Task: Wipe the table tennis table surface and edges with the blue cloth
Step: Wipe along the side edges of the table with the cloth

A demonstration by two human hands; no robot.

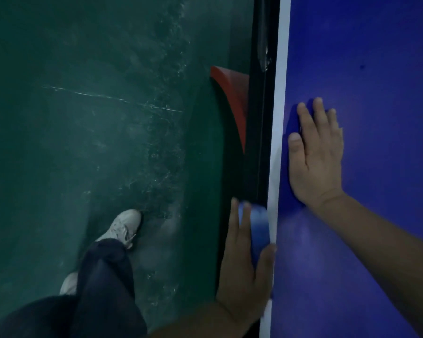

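The table tennis table (366, 57) fills the right side, a blue top with a white line along its left side and a black edge below that. My left hand (244, 269) grips the blue cloth (258, 230) against that side edge, fingers down the outer face and thumb on the white line. My right hand (315, 154) lies flat on the blue top, fingers straight, just right of the white line and farther along than the left hand.
Scuffed dark green floor (83, 118) spreads to the left. A red table base part (232, 93) sticks out under the edge. My leg in dark trousers and a white shoe (122, 226) stand near the table's side.
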